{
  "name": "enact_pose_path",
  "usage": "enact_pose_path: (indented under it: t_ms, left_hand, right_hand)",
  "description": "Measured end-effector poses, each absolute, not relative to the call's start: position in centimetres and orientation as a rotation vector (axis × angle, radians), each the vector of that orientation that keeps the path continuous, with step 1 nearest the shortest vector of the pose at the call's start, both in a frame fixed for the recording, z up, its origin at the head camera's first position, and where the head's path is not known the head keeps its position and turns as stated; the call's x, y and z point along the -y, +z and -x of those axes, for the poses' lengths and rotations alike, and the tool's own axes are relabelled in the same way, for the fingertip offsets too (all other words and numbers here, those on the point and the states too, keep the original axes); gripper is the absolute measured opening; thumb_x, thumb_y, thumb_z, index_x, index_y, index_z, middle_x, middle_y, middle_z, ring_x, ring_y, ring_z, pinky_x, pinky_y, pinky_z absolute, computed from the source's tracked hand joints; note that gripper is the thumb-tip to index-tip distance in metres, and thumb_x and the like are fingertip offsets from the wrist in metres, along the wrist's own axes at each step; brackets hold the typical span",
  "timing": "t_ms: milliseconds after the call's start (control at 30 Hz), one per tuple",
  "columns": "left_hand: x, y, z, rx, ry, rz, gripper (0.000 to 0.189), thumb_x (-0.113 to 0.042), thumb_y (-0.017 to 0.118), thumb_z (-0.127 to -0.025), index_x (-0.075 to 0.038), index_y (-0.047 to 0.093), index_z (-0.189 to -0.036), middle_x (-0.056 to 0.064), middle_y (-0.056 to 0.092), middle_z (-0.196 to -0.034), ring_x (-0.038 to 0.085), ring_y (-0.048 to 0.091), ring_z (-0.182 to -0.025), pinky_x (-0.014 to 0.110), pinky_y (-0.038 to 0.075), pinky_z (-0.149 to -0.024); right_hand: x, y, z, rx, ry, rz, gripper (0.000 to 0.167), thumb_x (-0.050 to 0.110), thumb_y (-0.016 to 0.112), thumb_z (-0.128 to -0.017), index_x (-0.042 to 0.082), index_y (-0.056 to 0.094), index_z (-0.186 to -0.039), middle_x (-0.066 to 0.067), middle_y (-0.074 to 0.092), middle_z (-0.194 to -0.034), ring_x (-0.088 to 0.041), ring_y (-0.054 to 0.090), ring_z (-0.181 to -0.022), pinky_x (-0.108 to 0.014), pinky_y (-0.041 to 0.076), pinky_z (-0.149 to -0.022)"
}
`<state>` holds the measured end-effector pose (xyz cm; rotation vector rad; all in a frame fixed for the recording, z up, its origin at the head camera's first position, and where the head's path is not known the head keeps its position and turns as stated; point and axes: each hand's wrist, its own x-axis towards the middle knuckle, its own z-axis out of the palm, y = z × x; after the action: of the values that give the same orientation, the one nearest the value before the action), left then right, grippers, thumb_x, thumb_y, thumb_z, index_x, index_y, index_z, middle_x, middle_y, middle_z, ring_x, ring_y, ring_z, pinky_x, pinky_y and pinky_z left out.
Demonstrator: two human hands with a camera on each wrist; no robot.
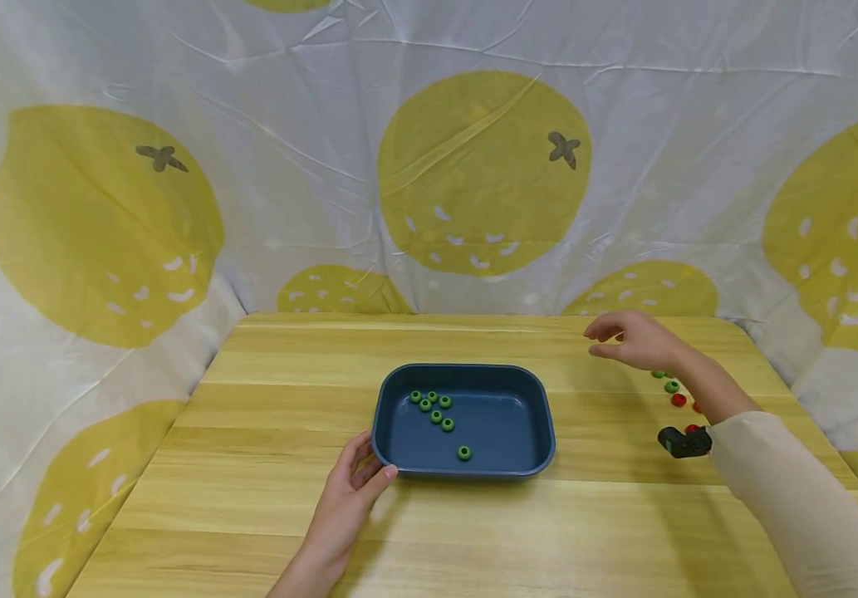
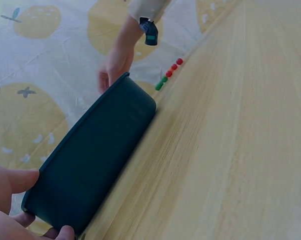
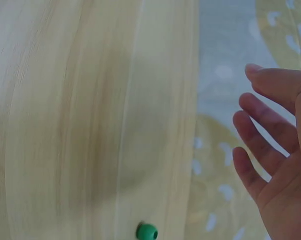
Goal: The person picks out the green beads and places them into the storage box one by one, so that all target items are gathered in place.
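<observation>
A dark blue rectangular tray stands on the wooden table, with several green beads inside, mostly toward its left. My left hand grips the tray's front left corner, thumb at the rim and fingers along the outer wall. Above the table's back right part, my right hand hovers with loosely bent, parted fingers and nothing between them. Near its forearm lie green beads and red beads in a row, partly hidden by the arm. The right wrist view shows one green bead below that hand.
The wooden table ends at a white curtain printed with yellow fruit, which hangs behind and at both sides. A black wrist device sits at the right sleeve, above a red bead.
</observation>
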<state>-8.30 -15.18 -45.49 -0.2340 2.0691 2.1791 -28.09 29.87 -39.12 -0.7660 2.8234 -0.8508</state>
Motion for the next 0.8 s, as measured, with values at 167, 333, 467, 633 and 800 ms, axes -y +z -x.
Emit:
enact_pose_path:
  t_ms: [167, 333, 467, 633, 800]
  left_hand:
    - [15.2, -45.6, 8.3, -2.071, 2.180, 0.232, 0.061, -0.010, 0.071, -0.100, -0.007, 0.041, -0.153, 0.019, 0.045, -0.151, 0.040, 0.044, -0.139, 0.044, 0.045, -0.107]
    - [15.2, -45.5, 8.3, -2.065, 2.191, 0.223, 0.062, -0.009, 0.071, -0.099, -0.006, 0.041, -0.153, 0.020, 0.045, -0.151, 0.041, 0.044, -0.140, 0.044, 0.045, -0.107]
    - [15.3, -45.5, 8.3, -2.063, 2.191, 0.218, 0.062, -0.009, 0.071, -0.100, -0.006, 0.041, -0.154, 0.020, 0.044, -0.151, 0.041, 0.043, -0.140, 0.044, 0.045, -0.107]
    - [15.3, -45.5, 8.3, -2.055, 2.192, 0.210, 0.063, -0.010, 0.071, -0.100, -0.007, 0.040, -0.154, 0.020, 0.043, -0.152, 0.041, 0.043, -0.140, 0.043, 0.045, -0.107]
    - [15.3, -45.5, 8.3, -2.052, 2.189, 0.216, 0.063, -0.012, 0.071, -0.100, -0.007, 0.040, -0.155, 0.019, 0.043, -0.152, 0.040, 0.042, -0.141, 0.045, 0.043, -0.109]
  right_hand:
    - [-31.4, -39.5, 28.0, -2.853, -0.846, 0.704, 0.029, 0.015, 0.072, -0.099, -0.002, 0.070, -0.122, -0.021, 0.068, -0.120, -0.037, 0.065, -0.108, -0.058, 0.051, -0.094]
    - [-33.1, -39.9, 28.0, -2.871, -0.841, 0.645, 0.033, 0.018, 0.071, -0.101, -0.003, 0.068, -0.126, -0.022, 0.068, -0.122, -0.041, 0.063, -0.111, -0.060, 0.051, -0.093]
    - [-34.4, -40.3, 28.0, -2.879, -0.856, 0.586, 0.035, 0.019, 0.069, -0.102, -0.005, 0.067, -0.127, -0.023, 0.066, -0.125, -0.043, 0.061, -0.114, -0.062, 0.049, -0.094]
    - [-36.2, -41.3, 27.6, -2.892, -0.877, 0.485, 0.037, 0.021, 0.068, -0.103, -0.006, 0.067, -0.127, -0.027, 0.064, -0.127, -0.047, 0.058, -0.117, -0.064, 0.047, -0.095]
    - [-37.8, -42.4, 27.1, -2.897, -0.857, 0.381, 0.039, 0.024, 0.067, -0.103, -0.006, 0.065, -0.129, -0.032, 0.059, -0.133, -0.051, 0.053, -0.122, -0.067, 0.044, -0.097]
